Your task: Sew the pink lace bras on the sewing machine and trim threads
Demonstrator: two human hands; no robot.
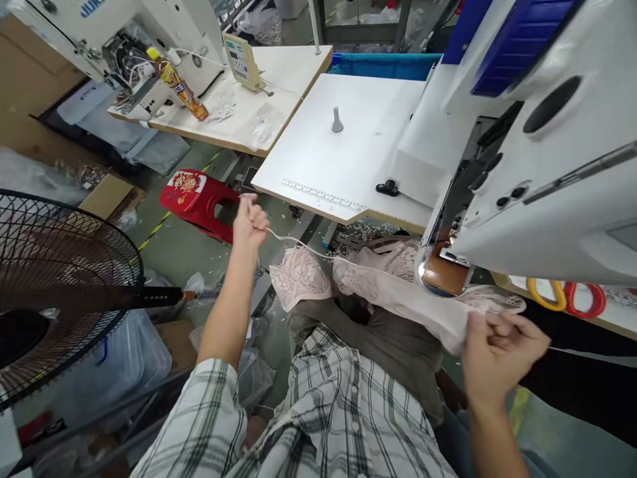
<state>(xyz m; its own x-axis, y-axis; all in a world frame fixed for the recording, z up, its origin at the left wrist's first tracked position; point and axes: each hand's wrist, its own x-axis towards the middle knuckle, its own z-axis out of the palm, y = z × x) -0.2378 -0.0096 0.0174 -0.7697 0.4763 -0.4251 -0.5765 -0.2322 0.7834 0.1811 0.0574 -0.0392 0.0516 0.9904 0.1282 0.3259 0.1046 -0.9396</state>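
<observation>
**Strap pulled taut from a lace bra at the sewing machine**

The left hand (250,222) is raised out to the left, fingers closed around the end of a thin white strap (293,240). The strap runs in a nearly straight line from that fist down to the pink lace bra (348,279), which suggests it is held under tension to keep it clear of the cups and free of twists.

The right hand (500,348) is pinched shut on the other end of the garment, just below and beside the machine head (537,166). The two hands are well apart, with the bra stretched between them. The bra hangs in front of the worktop (348,153) edge, over the person's lap, with one cup drooping at the left and the fabric passing under the brown-tinted metal part (442,272) at the base of the machine head. Whether the fabric touches that part cannot be told.

A printed ruler scale (321,194) lies along the worktop edge nearest the person, placed for measuring lengths at the point of work. A small grey peg (337,121) stands upright further back. Orange and red scissor handles (565,295) lie at the right, near the right hand. A red plastic stool (199,199) stands on the floor beyond the left hand, and a black fan guard (60,285) fills the left side.
</observation>
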